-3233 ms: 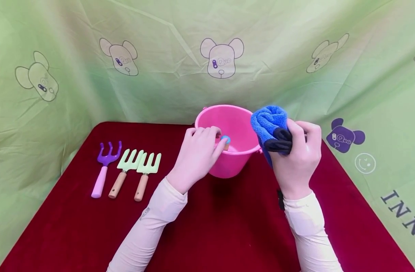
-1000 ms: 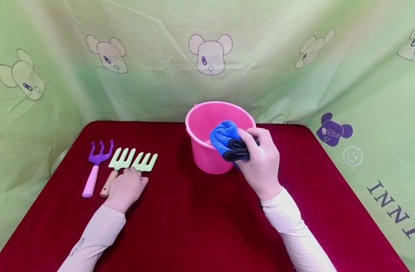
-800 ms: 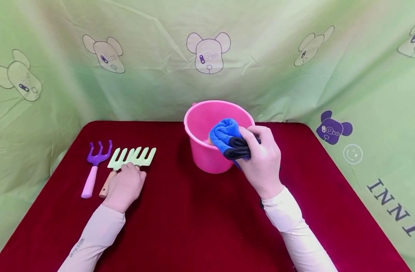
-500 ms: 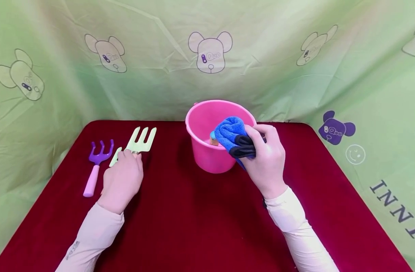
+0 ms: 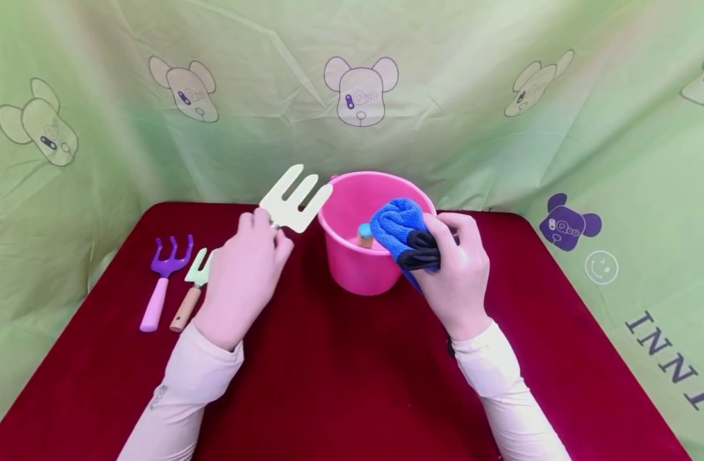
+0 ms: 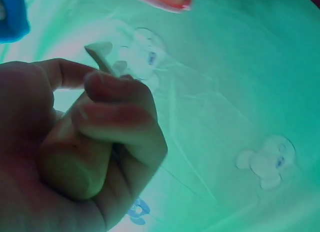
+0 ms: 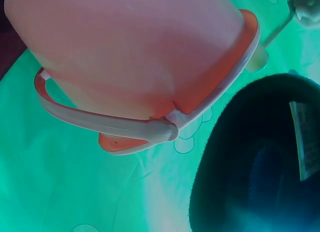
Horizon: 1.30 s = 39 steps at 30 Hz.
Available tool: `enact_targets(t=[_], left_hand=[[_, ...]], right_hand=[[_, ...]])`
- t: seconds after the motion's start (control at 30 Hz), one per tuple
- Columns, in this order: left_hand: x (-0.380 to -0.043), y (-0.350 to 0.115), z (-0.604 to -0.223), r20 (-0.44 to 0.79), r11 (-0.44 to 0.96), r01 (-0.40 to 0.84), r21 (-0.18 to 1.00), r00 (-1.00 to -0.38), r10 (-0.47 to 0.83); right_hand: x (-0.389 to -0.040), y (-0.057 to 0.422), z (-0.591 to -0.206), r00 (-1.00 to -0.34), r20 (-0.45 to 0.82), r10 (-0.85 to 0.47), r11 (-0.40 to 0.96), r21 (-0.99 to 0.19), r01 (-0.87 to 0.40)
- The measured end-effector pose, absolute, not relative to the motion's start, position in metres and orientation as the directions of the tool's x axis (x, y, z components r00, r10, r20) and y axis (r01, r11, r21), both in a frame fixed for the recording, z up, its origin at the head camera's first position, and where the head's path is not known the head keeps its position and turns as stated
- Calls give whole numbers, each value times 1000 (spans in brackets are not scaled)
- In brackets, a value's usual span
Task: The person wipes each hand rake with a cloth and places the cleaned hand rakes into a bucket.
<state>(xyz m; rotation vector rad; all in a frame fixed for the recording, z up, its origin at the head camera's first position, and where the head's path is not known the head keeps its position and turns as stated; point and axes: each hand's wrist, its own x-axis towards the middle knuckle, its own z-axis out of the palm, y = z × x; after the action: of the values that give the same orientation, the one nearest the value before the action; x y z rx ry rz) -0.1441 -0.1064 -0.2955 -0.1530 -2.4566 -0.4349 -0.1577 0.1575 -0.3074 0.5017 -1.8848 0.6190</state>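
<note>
pale-sleeved arms (image 5: pixel 173 397) extended forward, left grip (image 5: pixel 241 278) with fingers (image 5: pixel 246 222) curled, right grip (image 5: pixel 458 278) with fingers (image 5: pixel 440 235) bent

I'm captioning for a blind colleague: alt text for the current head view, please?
A person's left hand holds a green fork near a pink bucket with a blue-topped wooden piece inside; the right hand grips a blue cloth. At left, a purple rake and second green fork lie on a red table.
</note>
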Motion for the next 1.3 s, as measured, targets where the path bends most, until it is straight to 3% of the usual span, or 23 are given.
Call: enact_targets(t=[0.3, 0.97, 1.3], left_hand=[[-156, -78, -279, 434, 829, 325, 455, -894, 112], [-168, -49, -280, 514, 818, 424, 389, -837, 188], [-158, -35, -285, 482, 780, 483, 399, -834, 270]], right_hand=[[-157, 157, -304, -388, 921, -35, 766, -225, -602], [-153, 140, -291, -410, 912, -11, 730, -273, -627], [-149, 138, -293, -357, 933, -34, 702, -232, -673]])
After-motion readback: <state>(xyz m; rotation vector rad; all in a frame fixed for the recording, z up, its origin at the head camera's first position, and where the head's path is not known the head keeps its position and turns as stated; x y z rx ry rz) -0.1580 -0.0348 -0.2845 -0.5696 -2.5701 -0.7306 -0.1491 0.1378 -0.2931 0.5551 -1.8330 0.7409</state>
